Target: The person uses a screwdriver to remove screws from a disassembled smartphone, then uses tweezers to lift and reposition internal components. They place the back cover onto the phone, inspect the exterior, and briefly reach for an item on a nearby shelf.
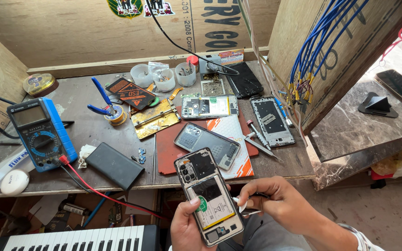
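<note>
Your left hand (187,227) clamps the opened phone (208,195) below the bench edge while your right hand (271,200) pinches tweezers (244,207) beside its exposed battery (212,207); a slipped tip could, I judge, puncture it.

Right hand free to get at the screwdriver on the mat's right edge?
Probably not right away: the right hand is pinching tweezers. Nothing lies over the screwdriver, so its path looks open.
</note>
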